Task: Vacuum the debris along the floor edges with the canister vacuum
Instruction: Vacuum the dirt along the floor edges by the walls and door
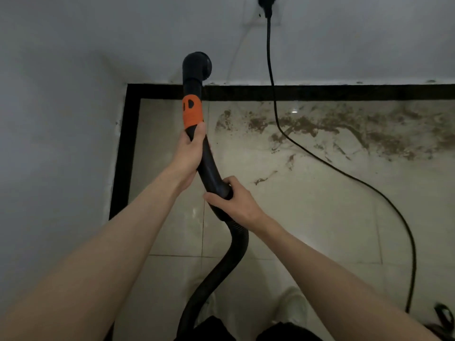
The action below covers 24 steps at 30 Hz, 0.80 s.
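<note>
I hold a black vacuum wand [206, 163] with an orange collar [192, 112] out in front of me. Its round black end [197, 66] points up toward the back wall, near the floor corner. My left hand [190, 150] grips the wand just below the orange collar. My right hand [232, 196] grips the curved handle lower down, where the ribbed black hose [216, 271] begins. Brown debris [344, 129] is smeared over the pale floor tiles to the right, close to the back wall's black border strip [320, 92].
A black power cord [273, 94] runs from a wall socket plug [266, 3] down across the debris and curves right along the floor. A grey wall stands on the left. A dark object [443, 316] sits at the bottom right. My white shoe [294, 306] shows below.
</note>
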Motion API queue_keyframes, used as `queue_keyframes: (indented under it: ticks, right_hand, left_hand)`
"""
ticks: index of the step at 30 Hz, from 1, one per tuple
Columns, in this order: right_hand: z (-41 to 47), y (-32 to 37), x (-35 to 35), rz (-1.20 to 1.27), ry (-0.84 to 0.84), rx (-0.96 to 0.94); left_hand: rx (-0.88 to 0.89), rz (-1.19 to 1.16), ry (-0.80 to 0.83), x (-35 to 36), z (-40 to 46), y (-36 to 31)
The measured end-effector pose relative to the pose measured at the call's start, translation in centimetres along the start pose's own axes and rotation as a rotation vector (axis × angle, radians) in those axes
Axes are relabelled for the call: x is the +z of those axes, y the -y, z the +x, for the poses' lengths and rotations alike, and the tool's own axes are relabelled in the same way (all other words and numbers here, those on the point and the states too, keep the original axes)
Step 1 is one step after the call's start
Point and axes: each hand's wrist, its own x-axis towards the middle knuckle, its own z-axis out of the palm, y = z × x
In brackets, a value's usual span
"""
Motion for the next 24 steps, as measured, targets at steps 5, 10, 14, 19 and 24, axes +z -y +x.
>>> queue_keyframes:
  ticks: [5,10,14,19,24]
  right_hand:
    - [4.4,-4.2,0.4,-0.110,-0.024,-0.103]
    - [8.4,-8.2,-0.3,-0.316,0.018,-0.126]
    - [10.2,-10.3,-0.1,-0.423,0.048,-0.124]
    - [9.3,-12.9,0.4,-0.503,-0.001,-0.155]
    - [7.7,-15.1,0.0,-0.545,-0.061,-0.160]
  left_hand:
    - [-0.168,-0.186,0.095,0.5,5.7,4.7]
    - [-0.282,-0.219,0.037,0.8,9.6,10.8]
    - [-0.261,-0.232,-0.017,1.6,10.3,14.7]
    - [-0.192,-0.260,-0.008,1.9,9.7,18.1]
    - [-0.148,-0.246,0.040,3.4,8.1,19.9]
